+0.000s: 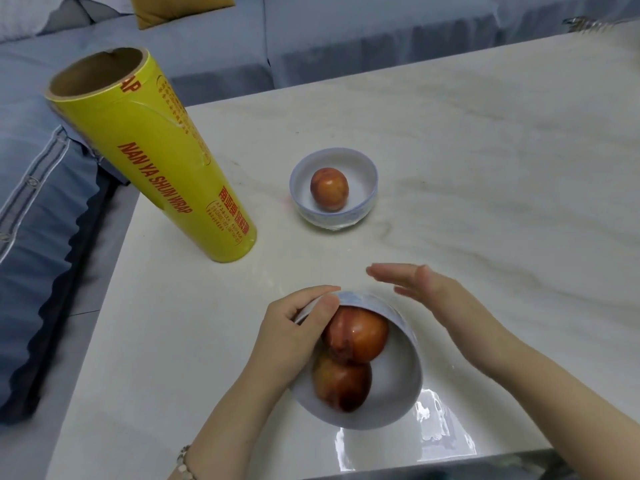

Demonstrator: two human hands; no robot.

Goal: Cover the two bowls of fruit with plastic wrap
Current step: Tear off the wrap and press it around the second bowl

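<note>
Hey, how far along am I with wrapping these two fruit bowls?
The far bowl, with one fruit, seems covered already; film bunches at its base. The near bowl, with two fruits, is in hand: the left hand grips its rim while the right hand hovers open at its far side, and film shines beside it. The wrap roll stands upright. Only finishing the near bowl looks left.

Near bowl [394, 393] with two reddish fruits sits by the tabletop's front edge; the far bowl [333, 187], mid-table, holds one. Yellow wrap roll [152, 157] stands upright near the left edge.
</note>
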